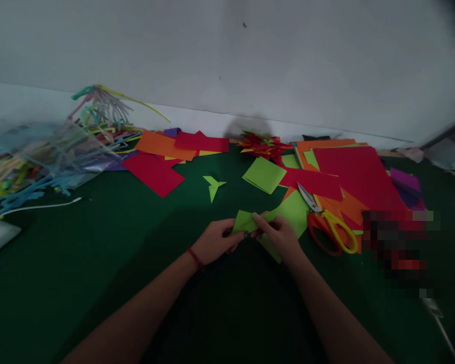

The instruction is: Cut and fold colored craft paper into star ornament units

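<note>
Centrally, the left hand (213,240) and right hand (283,236) pinch a small green paper (244,221) over the tabletop (98,237), left of the scissors (325,215), where uneven pressure could crease it crookedly or a slack grip let it slip, though dimness obscures its exact folds.

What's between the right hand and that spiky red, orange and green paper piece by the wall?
In the head view, a light-green square of paper lies between the right hand and the spiky red, orange and green paper piece.
</note>
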`<action>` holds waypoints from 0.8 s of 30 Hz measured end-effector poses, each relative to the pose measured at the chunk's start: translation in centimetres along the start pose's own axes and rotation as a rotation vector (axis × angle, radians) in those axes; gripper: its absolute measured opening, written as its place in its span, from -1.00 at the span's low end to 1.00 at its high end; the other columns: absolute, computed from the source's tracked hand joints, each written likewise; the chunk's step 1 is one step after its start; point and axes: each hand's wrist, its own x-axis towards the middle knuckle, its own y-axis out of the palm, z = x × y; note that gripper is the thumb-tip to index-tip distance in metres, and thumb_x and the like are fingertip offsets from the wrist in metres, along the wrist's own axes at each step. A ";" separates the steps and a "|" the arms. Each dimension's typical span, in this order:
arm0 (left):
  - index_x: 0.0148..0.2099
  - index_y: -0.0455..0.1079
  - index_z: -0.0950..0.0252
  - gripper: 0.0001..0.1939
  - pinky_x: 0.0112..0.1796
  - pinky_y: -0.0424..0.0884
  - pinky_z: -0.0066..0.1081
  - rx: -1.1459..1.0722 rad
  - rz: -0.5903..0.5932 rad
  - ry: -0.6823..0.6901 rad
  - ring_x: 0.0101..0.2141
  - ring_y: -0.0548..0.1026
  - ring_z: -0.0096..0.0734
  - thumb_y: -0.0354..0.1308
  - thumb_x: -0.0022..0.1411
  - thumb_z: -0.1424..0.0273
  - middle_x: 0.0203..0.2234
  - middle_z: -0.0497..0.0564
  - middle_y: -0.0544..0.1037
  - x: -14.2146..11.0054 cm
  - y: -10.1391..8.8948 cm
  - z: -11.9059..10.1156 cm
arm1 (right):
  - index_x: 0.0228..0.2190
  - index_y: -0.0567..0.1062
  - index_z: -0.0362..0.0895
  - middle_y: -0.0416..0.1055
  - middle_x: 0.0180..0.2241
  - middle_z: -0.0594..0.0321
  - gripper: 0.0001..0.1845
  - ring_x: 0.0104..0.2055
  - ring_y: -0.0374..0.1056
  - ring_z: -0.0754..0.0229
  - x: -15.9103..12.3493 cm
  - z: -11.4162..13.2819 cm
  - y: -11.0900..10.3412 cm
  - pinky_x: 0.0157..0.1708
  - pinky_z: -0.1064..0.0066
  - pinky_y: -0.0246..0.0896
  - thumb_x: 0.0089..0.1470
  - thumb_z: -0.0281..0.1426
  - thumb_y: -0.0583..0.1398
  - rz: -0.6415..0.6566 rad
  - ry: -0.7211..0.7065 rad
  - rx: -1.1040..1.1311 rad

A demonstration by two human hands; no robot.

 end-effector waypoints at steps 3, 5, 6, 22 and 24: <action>-0.37 0.32 0.36 -0.86 -0.54 0.26 -0.55 -0.070 -0.048 -0.006 -0.60 0.33 -0.60 0.07 0.13 0.36 -0.62 -0.10 0.40 0.2 -0.2 0.1 | -0.55 0.42 -0.16 0.41 -0.62 0.27 -0.70 -0.60 0.31 0.32 0.0 0.1 -0.2 -0.54 0.46 0.24 -0.01 -0.18 0.16 -0.037 0.002 0.017; -0.37 0.31 0.36 -0.85 -0.49 0.32 -0.53 -0.136 -0.095 -0.030 -0.56 0.39 -0.58 0.10 0.12 0.35 -0.56 -0.05 0.47 0.3 -0.3 0.1 | -0.52 0.44 -0.16 0.44 -0.59 0.25 -0.73 -0.58 0.33 0.31 0.0 0.2 -0.3 -0.53 0.46 0.26 -0.02 -0.20 0.17 -0.033 0.018 0.041; -0.37 0.30 0.36 -0.85 -0.47 0.34 -0.52 -0.164 -0.118 -0.042 -0.56 0.41 -0.57 0.12 0.11 0.35 -0.54 -0.03 0.49 0.4 -0.3 0.1 | -0.51 0.44 -0.16 0.46 -0.58 0.25 -0.75 -0.57 0.34 0.30 0.1 0.1 -0.3 -0.52 0.46 0.28 -0.03 -0.21 0.19 -0.025 0.026 0.057; -0.40 0.33 0.36 -0.79 -0.44 0.40 -0.49 -0.256 -0.275 -0.051 -0.53 0.47 -0.51 0.12 0.11 0.28 -0.54 0.00 0.53 0.6 -1.5 0.3 | -0.42 0.43 -0.16 0.49 -0.53 0.23 -0.78 -0.53 0.39 0.29 0.4 0.2 -1.1 -0.45 0.42 0.32 -0.11 -0.27 0.26 -0.070 0.063 0.111; -0.44 0.34 0.37 -0.75 -0.46 0.37 -0.52 -0.212 -0.315 -0.014 -0.54 0.45 -0.53 0.10 0.12 0.26 -0.54 0.00 0.51 0.6 -1.7 0.3 | -0.41 0.41 -0.16 0.49 -0.52 0.24 -0.77 -0.52 0.39 0.28 0.4 0.4 -1.1 -0.45 0.40 0.32 -0.08 -0.25 0.23 -0.090 0.073 0.140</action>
